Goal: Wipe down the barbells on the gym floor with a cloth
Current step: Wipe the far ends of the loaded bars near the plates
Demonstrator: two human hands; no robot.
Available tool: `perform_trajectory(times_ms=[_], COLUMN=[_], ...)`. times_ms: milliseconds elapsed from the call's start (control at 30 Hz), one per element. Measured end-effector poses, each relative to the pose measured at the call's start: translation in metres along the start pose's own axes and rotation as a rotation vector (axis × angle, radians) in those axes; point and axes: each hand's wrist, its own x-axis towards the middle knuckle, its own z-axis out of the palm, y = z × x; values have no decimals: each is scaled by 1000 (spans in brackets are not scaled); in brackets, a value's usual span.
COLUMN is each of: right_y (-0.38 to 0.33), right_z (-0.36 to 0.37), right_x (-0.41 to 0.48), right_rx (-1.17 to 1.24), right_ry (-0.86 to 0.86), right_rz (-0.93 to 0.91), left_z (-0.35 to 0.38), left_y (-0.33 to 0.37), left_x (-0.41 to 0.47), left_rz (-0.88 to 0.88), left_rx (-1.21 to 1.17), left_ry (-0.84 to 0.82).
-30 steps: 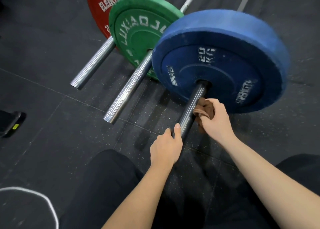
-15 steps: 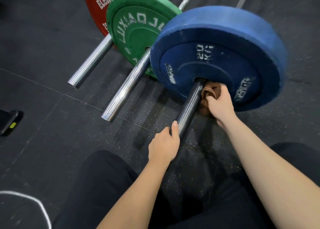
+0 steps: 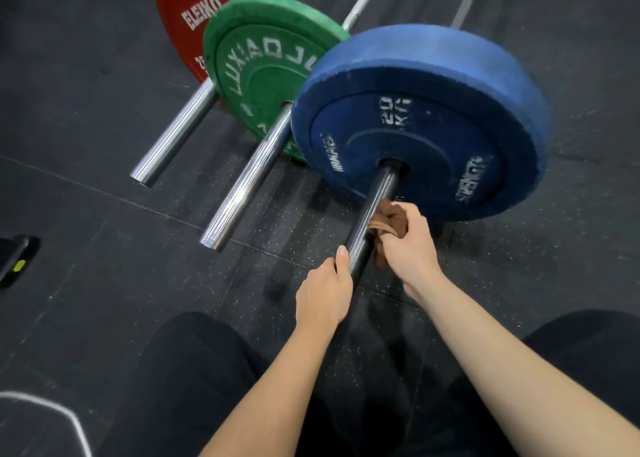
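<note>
Head view looks down on three barbells lying side by side on the black rubber floor (image 3: pixel 86 249); the nearest one carries the blue 20 kg plate (image 3: pixel 433 117). Its dark barbell sleeve (image 3: pixel 377 197) comes out of the hub of this plate and points toward the person, a little to the left, so the long axis runs from the hands up and away to the plate. The left hand (image 3: pixel 323 292) is curled around the free end of the sleeve, with the thumb laid along the metal. The right hand (image 3: pixel 410 245) is further along, between the left hand and the plate, and its fingers are closed on a bunched brown cloth (image 3: pixel 389 219), which it presses to the right side of the sleeve. By my judgement the wiping must go along this axis: a short bare part lies just ahead of the cloth, toward the hub, and the right hand is the nearer one to it. The green plate (image 3: pixel 263 69) and the red plate (image 3: pixel 183 24) lie to the left, apart from both hands.
</note>
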Motion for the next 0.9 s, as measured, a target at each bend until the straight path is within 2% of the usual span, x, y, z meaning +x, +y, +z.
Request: perform_trajectory(times_ms=[367,567,767,900], right_y=[26,39,32,20], right_z=[5,0,1,-7], right_x=[-44,-74,-41,-16], right_rx=[-55,-160,-167,-162], right_ry=[-34,-220,-119,-91], right_rz=[49,15,-56,-2], left_z=[-9,-10,-10,-8], left_y=[1,0,3,1], left_x=[-2,2,3,1], left_rz=[-43,-70,-51,-41], left_rx=[-91,-162,-165,-175], left_ry=[-71,-99,-104,-69])
